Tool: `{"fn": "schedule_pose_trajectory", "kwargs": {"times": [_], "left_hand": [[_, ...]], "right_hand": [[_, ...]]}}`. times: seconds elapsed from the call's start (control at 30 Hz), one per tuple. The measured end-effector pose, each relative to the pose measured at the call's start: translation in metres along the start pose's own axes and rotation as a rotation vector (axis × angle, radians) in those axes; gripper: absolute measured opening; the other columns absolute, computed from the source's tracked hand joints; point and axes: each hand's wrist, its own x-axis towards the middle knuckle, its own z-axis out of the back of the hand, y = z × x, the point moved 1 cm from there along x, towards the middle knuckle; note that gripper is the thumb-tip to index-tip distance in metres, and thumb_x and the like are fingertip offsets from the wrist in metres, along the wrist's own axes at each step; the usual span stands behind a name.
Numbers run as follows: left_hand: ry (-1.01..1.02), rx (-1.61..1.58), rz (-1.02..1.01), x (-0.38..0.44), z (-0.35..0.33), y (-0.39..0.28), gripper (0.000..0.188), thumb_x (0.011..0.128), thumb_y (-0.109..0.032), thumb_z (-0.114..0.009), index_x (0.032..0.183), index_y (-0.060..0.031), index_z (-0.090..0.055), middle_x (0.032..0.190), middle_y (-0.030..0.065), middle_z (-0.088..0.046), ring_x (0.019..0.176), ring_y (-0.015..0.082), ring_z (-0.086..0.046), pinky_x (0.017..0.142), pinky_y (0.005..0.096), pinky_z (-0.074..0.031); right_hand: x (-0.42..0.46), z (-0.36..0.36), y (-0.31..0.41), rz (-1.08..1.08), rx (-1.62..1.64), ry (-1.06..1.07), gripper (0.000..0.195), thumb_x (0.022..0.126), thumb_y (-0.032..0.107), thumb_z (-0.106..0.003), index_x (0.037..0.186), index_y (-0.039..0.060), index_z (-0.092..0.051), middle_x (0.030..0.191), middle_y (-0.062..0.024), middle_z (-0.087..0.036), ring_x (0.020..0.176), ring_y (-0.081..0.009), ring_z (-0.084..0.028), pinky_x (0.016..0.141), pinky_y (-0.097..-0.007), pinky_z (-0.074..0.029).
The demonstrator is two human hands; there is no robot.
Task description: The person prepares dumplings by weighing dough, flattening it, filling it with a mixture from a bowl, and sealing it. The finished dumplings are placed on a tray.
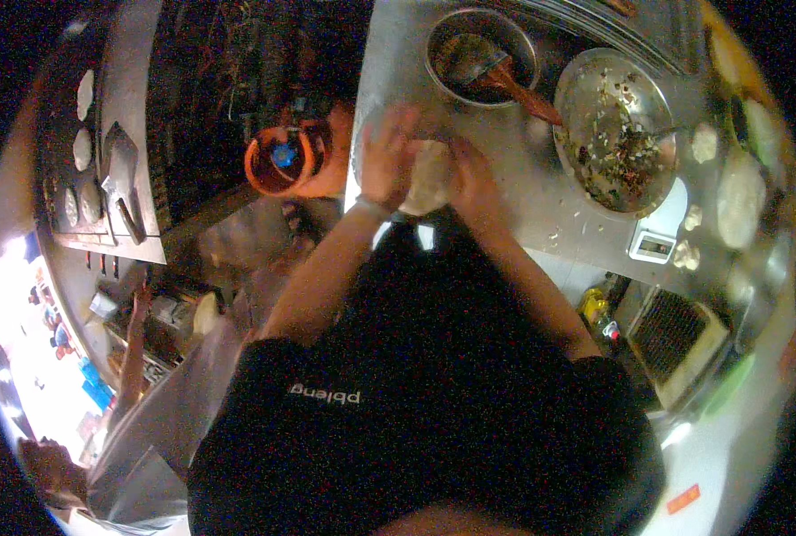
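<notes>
A flattened piece of pale dough (430, 175) lies at the near edge of the stainless-steel worktop (532, 174), just beyond my dark shirt. My left hand (388, 159) is on the dough's left side, fingers pointing away from me. On the opposite side, my right hand (473, 175) has its fingers curled at the dough's edge. Both hands are blurred, and the fingertips are partly hidden. Beyond them stands a round metal pot (431, 74) with a wide brush (522, 94) resting in it. To its right is a large steel bowl (565, 144) of chopped filling (629, 157).
A kitchen scale (652, 246) stands beside several dough lumps (704, 143) on the right. An orange bucket (334, 151) is left of the worktop. Several flatbreads (82, 150) lie on a dark griddle (56, 167), with a metal scraper (120, 161) alongside. Another person's arm (133, 348) reaches in at lower left.
</notes>
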Motion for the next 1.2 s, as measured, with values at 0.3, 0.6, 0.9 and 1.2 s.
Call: {"fn": "schedule_pose_trajectory", "kwargs": {"times": [0.3,0.6,0.9,1.2], "left_hand": [[0.114,0.500,0.023,-0.037,-0.028,0.026,0.067,0.087,-0.049,-0.035,0.139,-0.0092,-0.020,0.146,0.0070,-0.014,0.134,0.0214,-0.014,0.105,0.0536,-0.005],[0.329,0.268,0.032,-0.097,-0.021,-0.002,0.071,0.085,-0.050,-0.040,0.137,-0.0061,-0.021,0.145,0.0080,-0.015,0.135,0.0211,-0.012,0.104,0.0554,-0.003],[0.172,0.361,-0.006,-0.075,-0.051,0.035,0.056,0.083,-0.040,-0.046,0.131,-0.0128,-0.037,0.140,0.0107,-0.027,0.130,0.0258,-0.023,0.102,0.0534,-0.019],[0.239,0.395,-0.095,-0.007,0.014,0.005,0.056,0.079,-0.037,-0.054,0.128,-0.0154,-0.040,0.135,0.0071,-0.036,0.126,0.0251,-0.031,0.103,0.0468,-0.022]], "right_hand": [[0.014,-0.032,0.023,0.280,-0.298,0.147,0.054,0.083,0.021,-0.045,0.133,0.0031,-0.032,0.141,-0.0127,-0.025,0.131,-0.0325,-0.021,0.104,-0.0509,-0.018],[-0.048,-0.012,0.007,0.179,-0.549,0.367,0.056,0.084,0.024,-0.045,0.134,0.0014,-0.029,0.142,-0.0152,-0.021,0.133,-0.0307,-0.015,0.105,-0.0527,-0.010],[0.002,0.008,0.017,0.368,-0.264,0.030,0.041,0.082,0.021,-0.052,0.118,0.0017,-0.048,0.118,-0.0196,-0.048,0.104,-0.0358,-0.047,0.088,-0.0447,-0.037],[0.064,-0.024,-0.045,0.002,-0.034,0.537,0.030,0.068,0.018,-0.066,0.094,0.0055,-0.058,0.097,-0.0115,-0.059,0.090,-0.0288,-0.056,0.079,-0.0360,-0.045]]}}
